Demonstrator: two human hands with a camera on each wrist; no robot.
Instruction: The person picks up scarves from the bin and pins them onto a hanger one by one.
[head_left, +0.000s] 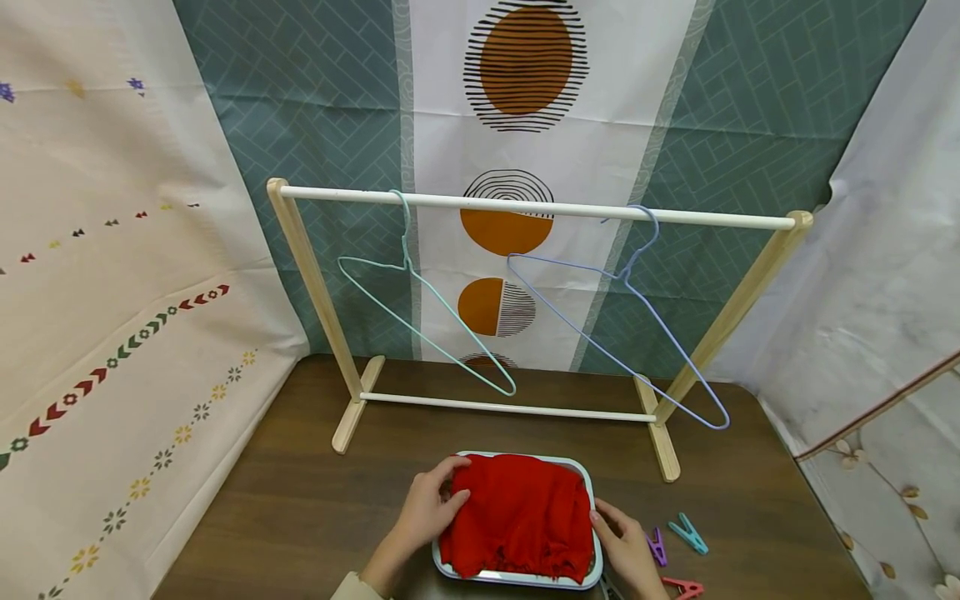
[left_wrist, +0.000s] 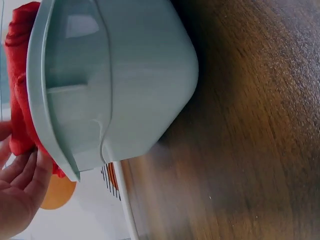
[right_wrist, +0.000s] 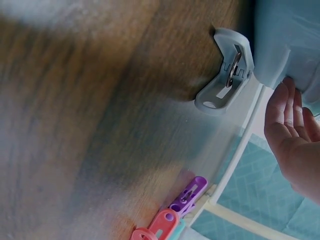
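Note:
A light grey-green plastic basin [left_wrist: 140, 70] stands on the table in front of me, with a bunched red cloth [head_left: 517, 512] filling it to above the rim. At the basin's left side, my left hand [head_left: 427, 504] pinches the cloth's edge between thumb and fingers. In the left wrist view, its fingertips [left_wrist: 37, 167] lie against the red fabric above the rim. My right hand [head_left: 626, 546] holds the basin's right rim, thumb on top and fingers along the outer wall. Beside that wall lies a grey clothespin [right_wrist: 227, 75].
Behind the basin stands a wooden rack with a white rod [head_left: 525, 207]. A mint hanger [head_left: 457, 321] and a blue hanger [head_left: 592, 333] hang from it. Purple [head_left: 657, 547], teal [head_left: 688, 534] and red [head_left: 682, 588] clothespins lie at the right. Patterned cloths surround the table.

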